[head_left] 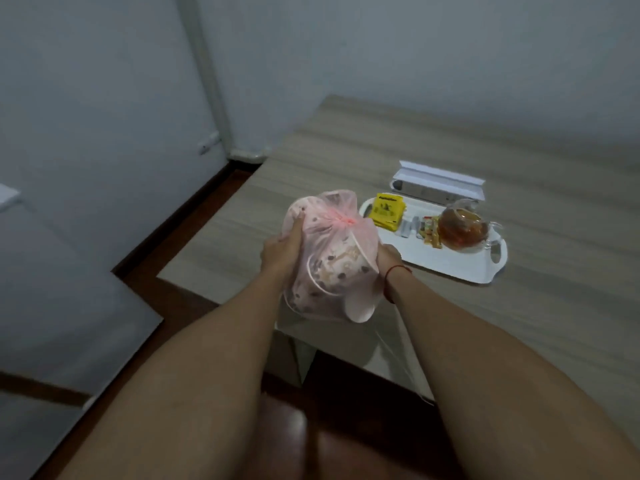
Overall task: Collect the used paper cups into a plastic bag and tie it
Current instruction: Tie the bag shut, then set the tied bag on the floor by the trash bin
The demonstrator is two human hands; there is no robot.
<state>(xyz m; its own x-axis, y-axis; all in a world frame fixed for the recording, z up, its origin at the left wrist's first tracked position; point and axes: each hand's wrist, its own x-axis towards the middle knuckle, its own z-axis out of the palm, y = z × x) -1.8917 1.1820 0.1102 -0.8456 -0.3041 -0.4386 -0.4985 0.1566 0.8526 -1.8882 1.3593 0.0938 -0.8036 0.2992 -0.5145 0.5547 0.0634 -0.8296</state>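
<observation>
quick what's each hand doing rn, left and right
Left hand: pressed flat against the side of the tied pink plastic bag, fingers extended.
Right hand: cupped on the bag's other side, mostly hidden behind it.

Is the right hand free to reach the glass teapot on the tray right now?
Probably not yet: the right hand is holding the tied pink bag together with the left hand. Nothing blocks the path to the teapot itself.
</observation>
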